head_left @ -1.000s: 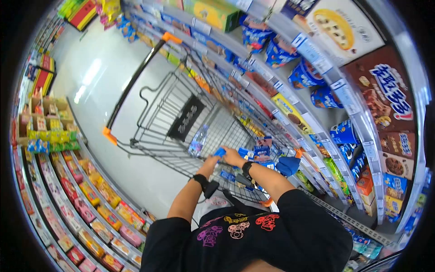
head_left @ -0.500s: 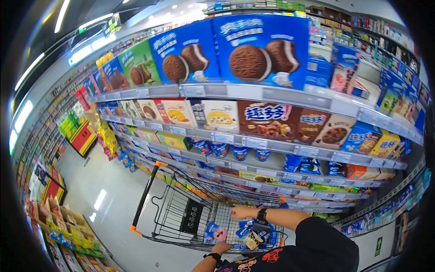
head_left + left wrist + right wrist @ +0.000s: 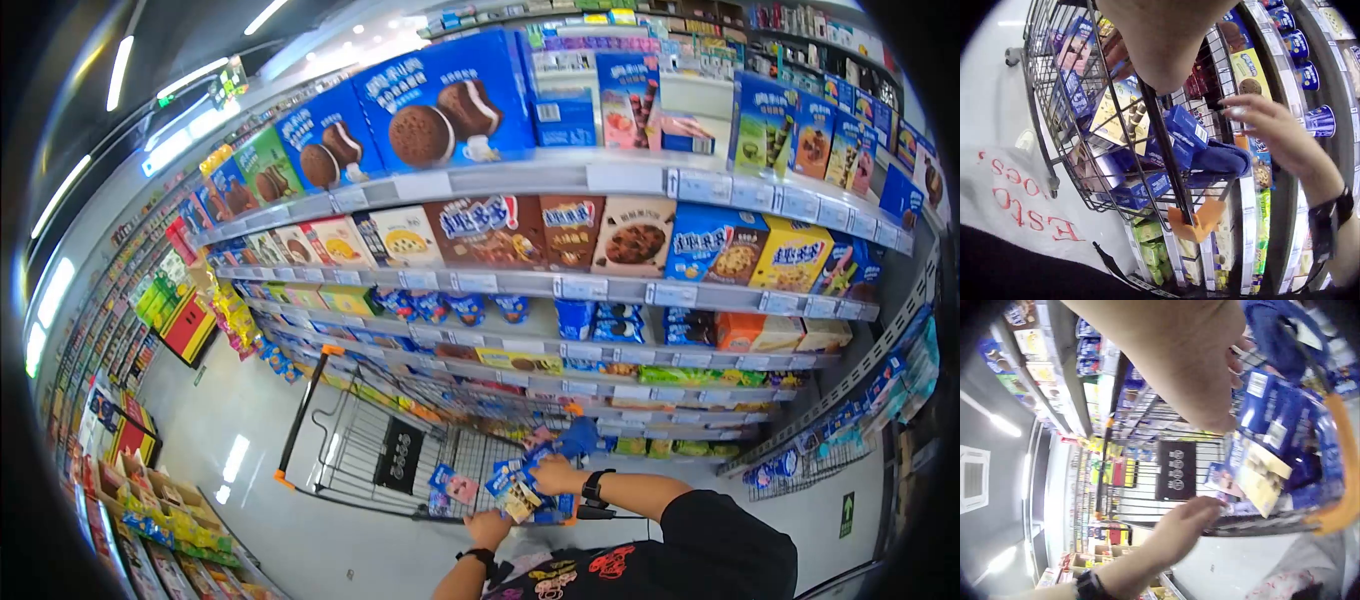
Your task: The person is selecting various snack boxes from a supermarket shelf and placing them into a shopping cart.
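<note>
My left hand (image 3: pixel 487 527) is at the near rim of the shopping cart (image 3: pixel 345 455), its fingers loosely bent, with no package in them. In the right wrist view the left hand's fingertips (image 3: pixel 1217 503) are right at that rim. Over the other side of the cart my right hand (image 3: pixel 553 475) hovers with loose fingers, holding nothing in the left wrist view. Below it lies a pile of blue snack boxes with a cream-fronted wafer roll box (image 3: pixel 1124 114) on top. A blue and pink box (image 3: pixel 455 487) lies apart from the pile.
Shelves of cookie boxes (image 3: pixel 485 232) and blue snack cups (image 3: pixel 465 308) run along the cart's far side. A dark blue cloth bundle (image 3: pixel 1216 164) sits at the cart's orange corner (image 3: pixel 1196 220). A low snack display (image 3: pixel 150 510) stands at left.
Earlier both hands met over the cart on a blue package. They have parted, and nothing is between them now. The head view has swung up to the shelves; the right hand is over the box pile.
</note>
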Motion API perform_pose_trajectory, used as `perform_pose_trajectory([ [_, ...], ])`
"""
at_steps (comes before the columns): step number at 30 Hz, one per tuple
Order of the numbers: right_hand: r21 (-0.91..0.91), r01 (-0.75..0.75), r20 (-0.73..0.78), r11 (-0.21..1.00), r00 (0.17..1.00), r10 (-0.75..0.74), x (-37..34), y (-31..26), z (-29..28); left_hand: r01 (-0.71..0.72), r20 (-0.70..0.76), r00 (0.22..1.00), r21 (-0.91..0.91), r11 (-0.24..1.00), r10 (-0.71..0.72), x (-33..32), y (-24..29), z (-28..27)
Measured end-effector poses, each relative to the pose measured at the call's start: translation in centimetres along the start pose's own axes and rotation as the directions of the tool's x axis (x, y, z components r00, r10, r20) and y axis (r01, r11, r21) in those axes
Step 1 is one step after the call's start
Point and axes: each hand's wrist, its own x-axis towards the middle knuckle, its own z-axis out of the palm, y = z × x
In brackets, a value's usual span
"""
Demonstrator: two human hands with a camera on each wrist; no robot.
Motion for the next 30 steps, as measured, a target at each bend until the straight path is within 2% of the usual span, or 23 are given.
perform_pose_trajectory([
  [1,-0.005,-0.061,0.063,0.998,0.996,0.062,-2.2,0.1,1.8,-0.008,-0.008,1.0,-0.011,1.0,0.008,0.3,0.0,0.7],
  [2,-0.048,-0.071,0.042,0.996,0.996,0.073,-4.0,0.5,3.6,0.019,0.052,0.998,-0.012,1.0,-0.018,0.7,0.0,1.5],
  [4,-0.11,0.072,0.08,0.991,0.995,-0.064,-6.1,1.8,5.0,0.047,0.257,0.965,0.015,0.999,-0.049,1.3,0.2,0.5],
  [6,0.007,0.041,-0.002,0.999,0.999,-0.041,-6.4,1.9,6.2,0.135,0.324,0.937,0.001,0.991,-0.128,2.1,0.4,0.9],
  [7,-0.007,0.012,-0.013,1.0,1.0,-0.012,-6.4,1.3,4.5,0.093,0.336,0.938,0.006,0.996,-0.089,2.4,0.3,0.9],
  [8,-0.078,0.027,-0.139,0.997,0.99,-0.038,-6.4,1.3,5.5,0.111,0.345,0.933,-0.006,0.994,-0.103,2.8,0.8,0.7],
  [9,-0.014,-0.059,-0.072,0.998,0.996,0.058,-6.2,0.7,5.2,0.12,0.374,0.923,-0.069,0.99,-0.086,3.5,0.3,2.0],
  [10,0.008,-0.104,-0.041,0.995,0.994,0.105,-6.0,0.3,5.0,0.146,0.387,0.919,-0.172,0.974,-0.069,3.4,1.1,0.3],
  [12,-0.094,-0.15,-0.06,0.984,0.988,0.144,-5.9,-0.7,2.9,0.191,0.334,0.938,-0.285,0.939,-0.089,5.1,1.6,2.6],
  [14,-0.179,-0.213,-0.03,0.96,0.977,0.211,-5.4,-1.0,4.2,0.131,0.31,0.95,-0.504,0.854,0.037,5.6,3.0,0.6],
  [15,-0.225,-0.246,-0.028,0.943,0.969,0.246,-5.1,-1.1,4.5,0.181,0.325,0.946,-0.478,0.859,-0.019,6.0,3.4,1.0],
  [17,-0.228,-0.272,0.131,0.935,0.943,0.306,-4.4,-1.5,3.6,0.269,0.341,0.932,-0.418,0.868,-0.125,7.1,4.0,1.5],
  [18,-0.23,-0.285,0.207,0.93,0.92,0.333,-4.1,-1.7,3.1,0.259,0.338,0.933,-0.392,0.883,-0.124,7.5,4.0,1.5],
  [19,-0.287,-0.287,0.054,0.914,0.948,0.315,-3.8,-1.8,3.4,0.248,0.332,0.935,-0.366,0.897,-0.123,7.9,4.0,0.9],
  [21,-0.117,-0.372,0.03,0.921,0.925,0.378,-2.7,-1.8,4.0,0.206,0.286,0.952,-0.344,0.916,-0.107,8.5,4.1,-0.2],
  [22,-0.032,-0.408,0.024,0.913,0.912,0.408,-2.1,-1.7,3.7,0.149,0.279,0.959,-0.362,0.92,-0.045,8.7,4.3,-0.9],
  [25,0.028,-0.348,-0.177,0.937,0.921,0.347,0.2,-0.7,2.6,0.001,0.229,0.968,-0.424,0.906,0.106,9.9,4.4,-1.3],
  [27,0.001,-0.349,-0.182,0.937,0.921,0.343,1.7,-0.2,1.5,-0.073,0.166,0.972,-0.463,0.883,0.168,11.0,4.4,0.1],
  [30,0.026,-0.352,-0.155,0.936,0.923,0.352,3.1,0.9,2.1,0.029,0.283,0.937,-0.647,0.762,0.204,13.4,4.1,1.4],
])
